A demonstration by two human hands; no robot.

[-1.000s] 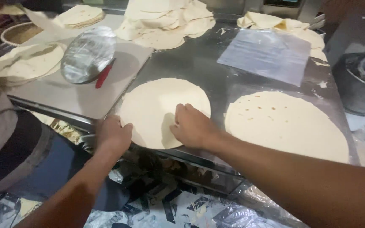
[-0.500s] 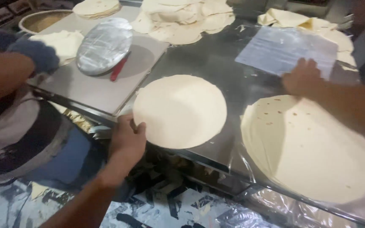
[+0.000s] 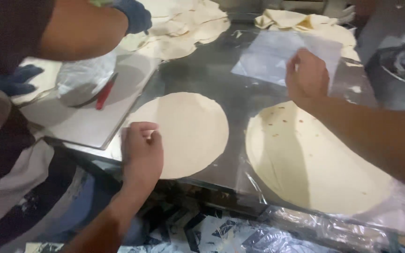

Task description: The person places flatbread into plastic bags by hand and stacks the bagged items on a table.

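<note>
A pale round raw flatbread lies on the steel counter in front of me. My left hand rests on its near left edge with the fingers curled at the rim. My right hand is raised over the far edge of a larger cooked flatbread with brown spots, fingertips on a thin clear plastic sheet. Whether the fingers pinch the sheet is unclear. The larger flatbread lies on clear plastic film at the counter's right.
Another person stands at the left, a blue-gloved hand reaching over the counter. Several flatbreads are heaped at the back. A foil-covered plate and a red-handled tool sit on a white board. A metal bowl stands at the right.
My right hand left the raw flatbread and reached to the plastic sheet at the back right. My left hand stays at the flatbread's near edge. The other person's arm came in from the left.
</note>
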